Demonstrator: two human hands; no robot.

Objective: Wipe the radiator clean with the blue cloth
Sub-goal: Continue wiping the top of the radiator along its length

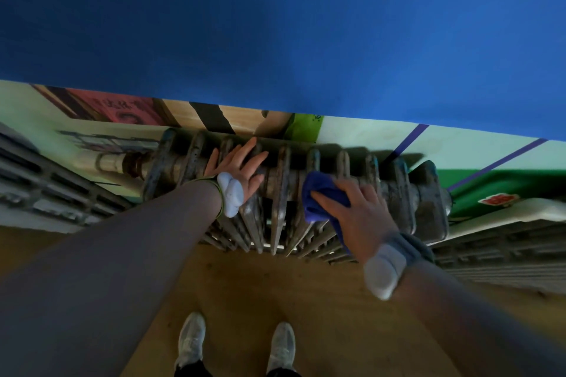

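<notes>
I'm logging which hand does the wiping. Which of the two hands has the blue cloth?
The right hand grips the blue cloth against the radiator; the left hand rests flat and bare on its fins.

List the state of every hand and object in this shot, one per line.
left hand: open, fingers spread, resting flat on the radiator top.
right hand: grips the blue cloth, pressing it on the radiator.
blue cloth: bunched, against the fins.
radiator: grimy, paint worn and stained.
shoes: flat on the wooden floor.
</notes>
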